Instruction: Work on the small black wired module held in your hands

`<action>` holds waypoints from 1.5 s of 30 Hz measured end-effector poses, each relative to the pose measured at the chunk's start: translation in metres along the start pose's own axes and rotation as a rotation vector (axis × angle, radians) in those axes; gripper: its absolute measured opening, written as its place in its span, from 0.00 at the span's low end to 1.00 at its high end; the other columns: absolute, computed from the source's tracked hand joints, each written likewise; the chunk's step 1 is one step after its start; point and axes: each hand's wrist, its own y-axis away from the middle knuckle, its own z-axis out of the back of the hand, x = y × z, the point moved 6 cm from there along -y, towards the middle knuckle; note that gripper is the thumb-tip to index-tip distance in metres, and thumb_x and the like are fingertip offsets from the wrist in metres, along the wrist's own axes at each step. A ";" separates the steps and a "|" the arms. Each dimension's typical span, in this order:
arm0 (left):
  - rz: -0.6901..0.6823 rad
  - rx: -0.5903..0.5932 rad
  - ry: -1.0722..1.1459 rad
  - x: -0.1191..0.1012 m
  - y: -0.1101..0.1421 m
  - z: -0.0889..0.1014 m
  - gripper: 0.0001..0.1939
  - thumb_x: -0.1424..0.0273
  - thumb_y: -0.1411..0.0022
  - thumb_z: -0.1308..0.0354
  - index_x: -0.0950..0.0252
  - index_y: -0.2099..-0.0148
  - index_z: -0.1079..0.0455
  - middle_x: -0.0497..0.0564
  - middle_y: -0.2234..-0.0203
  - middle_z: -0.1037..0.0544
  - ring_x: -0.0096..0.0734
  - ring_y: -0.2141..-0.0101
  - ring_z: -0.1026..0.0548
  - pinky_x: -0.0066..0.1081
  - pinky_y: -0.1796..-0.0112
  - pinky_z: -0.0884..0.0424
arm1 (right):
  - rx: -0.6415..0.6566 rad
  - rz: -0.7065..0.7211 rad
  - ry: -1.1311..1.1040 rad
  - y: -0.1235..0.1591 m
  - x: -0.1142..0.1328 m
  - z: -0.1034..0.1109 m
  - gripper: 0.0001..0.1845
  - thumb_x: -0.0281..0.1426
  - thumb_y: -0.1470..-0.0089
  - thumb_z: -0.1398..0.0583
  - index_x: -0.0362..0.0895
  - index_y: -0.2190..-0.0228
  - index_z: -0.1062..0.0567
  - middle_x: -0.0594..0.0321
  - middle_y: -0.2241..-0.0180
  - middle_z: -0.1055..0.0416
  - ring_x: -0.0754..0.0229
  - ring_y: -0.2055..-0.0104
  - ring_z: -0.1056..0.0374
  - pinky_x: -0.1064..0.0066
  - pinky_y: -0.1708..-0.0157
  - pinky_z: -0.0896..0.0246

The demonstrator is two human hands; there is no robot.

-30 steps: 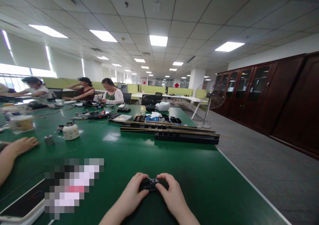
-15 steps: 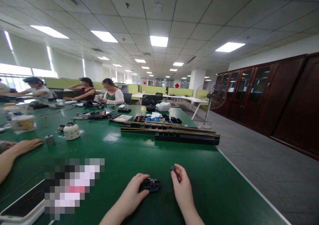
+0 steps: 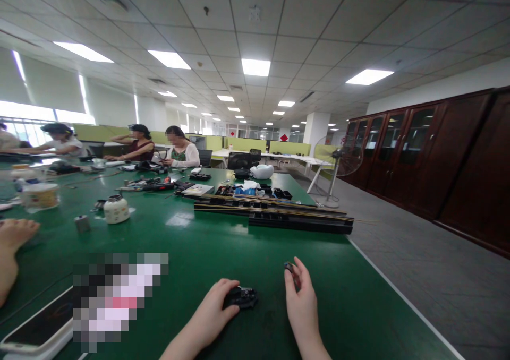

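Observation:
On the green table point(image 3: 179, 264), my left hand point(image 3: 217, 307) grips a black plastic housing point(image 3: 244, 298) by its left side, thumb in front and fingers behind. Some lighter detail shows on top of the housing, too small to make out. To the right and apart from it, my right hand point(image 3: 302, 296) pinches a small dark piece point(image 3: 288, 266) between thumb and fingers. The kind of that piece cannot be told, as the fingers hide part of it.
Long black rails with thin brass-coloured rods point(image 3: 298, 221) lie ahead. A white phone point(image 3: 43, 320) lies at the left, beside a blurred-out patch. A white jar point(image 3: 116, 209), a metal cylinder point(image 3: 82, 223) and another person's hand point(image 3: 18, 232) are further left. The table's edge point(image 3: 392, 283) runs along the right.
My right hand has moved a little to the right, away from the housing, with the small piece in it. My left hand stays put. The other person's hand has drawn back leftward.

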 end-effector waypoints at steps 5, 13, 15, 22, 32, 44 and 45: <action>-0.001 -0.001 -0.008 -0.002 0.000 0.001 0.25 0.72 0.54 0.46 0.64 0.50 0.34 0.54 0.53 0.30 0.38 0.51 0.34 0.36 0.46 0.43 | 0.091 0.008 0.059 0.002 0.000 -0.006 0.24 0.44 0.52 0.45 0.43 0.57 0.30 0.55 0.58 0.26 0.53 0.54 0.31 0.66 0.55 0.37; -0.005 -0.006 -0.009 -0.006 0.001 0.001 0.24 0.75 0.54 0.47 0.63 0.51 0.33 0.52 0.55 0.29 0.36 0.52 0.34 0.33 0.48 0.41 | 0.395 0.118 0.215 0.019 0.011 -0.032 0.12 0.36 0.54 0.42 0.47 0.66 0.24 0.60 0.64 0.25 0.54 0.58 0.31 0.64 0.55 0.38; -0.011 -0.012 -0.006 -0.006 0.001 0.001 0.24 0.75 0.54 0.46 0.63 0.52 0.33 0.52 0.55 0.29 0.36 0.52 0.33 0.33 0.48 0.41 | 0.452 0.154 0.217 0.025 0.015 -0.039 0.11 0.35 0.54 0.42 0.48 0.66 0.23 0.60 0.63 0.26 0.53 0.57 0.32 0.63 0.53 0.39; -0.023 -0.014 0.003 -0.006 0.000 0.001 0.23 0.76 0.55 0.46 0.63 0.53 0.33 0.52 0.56 0.28 0.37 0.53 0.33 0.35 0.48 0.41 | 0.526 0.216 0.153 0.034 0.025 -0.048 0.10 0.32 0.54 0.41 0.49 0.66 0.24 0.60 0.61 0.27 0.54 0.55 0.34 0.62 0.51 0.42; -0.046 -0.019 -0.005 -0.006 0.001 0.001 0.22 0.75 0.54 0.46 0.64 0.53 0.33 0.53 0.56 0.28 0.37 0.53 0.33 0.34 0.49 0.40 | 0.596 0.234 0.278 0.039 0.020 -0.055 0.10 0.31 0.55 0.40 0.52 0.67 0.23 0.62 0.59 0.27 0.54 0.53 0.35 0.61 0.49 0.46; -0.027 -0.011 -0.024 -0.008 0.001 0.000 0.22 0.75 0.54 0.47 0.62 0.53 0.33 0.52 0.55 0.28 0.37 0.53 0.33 0.35 0.49 0.40 | 0.609 0.252 0.359 0.039 0.016 -0.059 0.10 0.32 0.58 0.38 0.56 0.69 0.22 0.64 0.61 0.26 0.54 0.55 0.35 0.60 0.51 0.46; -0.027 -0.011 -0.024 -0.008 0.001 0.000 0.22 0.75 0.54 0.47 0.62 0.54 0.33 0.52 0.55 0.28 0.38 0.53 0.33 0.35 0.49 0.40 | 0.604 0.250 0.357 0.038 0.015 -0.059 0.10 0.33 0.58 0.38 0.56 0.70 0.21 0.64 0.61 0.26 0.54 0.55 0.34 0.60 0.51 0.46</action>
